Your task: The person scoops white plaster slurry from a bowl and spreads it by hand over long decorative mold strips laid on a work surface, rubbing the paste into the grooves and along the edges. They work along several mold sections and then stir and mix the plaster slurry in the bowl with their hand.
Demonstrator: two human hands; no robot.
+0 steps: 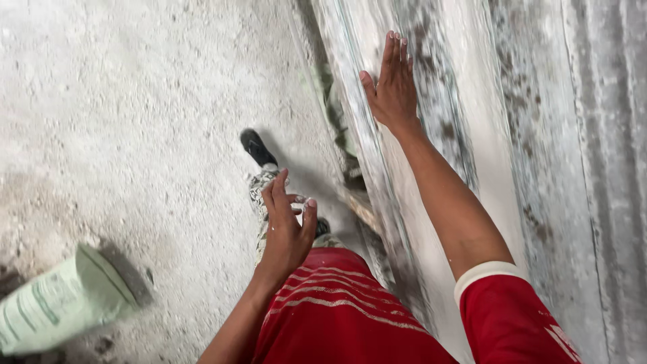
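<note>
Pressing flat against a corrugated metal sheet, the right hand was seen in the head view with fingers straight and together, palm laid on a ridge; nothing was grasped by it. The sheet stood nearly upright, running from beyond the right hand down past the right forearm and the red sleeve. Its surface was dulled, whitish and blotched with dark stains. It was judged stiff along its ridges but thin and likely to flex and rattle across them, fairly light for its span, with edges probably sharp. A hold would best be taken with flat palms on the ridges or at a long edge, gripped with care.

The left hand was held away from the sheet, out over the dusty concrete floor, fingers loosely curled and empty. Just beyond it a patterned trouser leg and a dark shoe were seen. Well out to that hand's left, a pale green sack lay on the floor.
</note>
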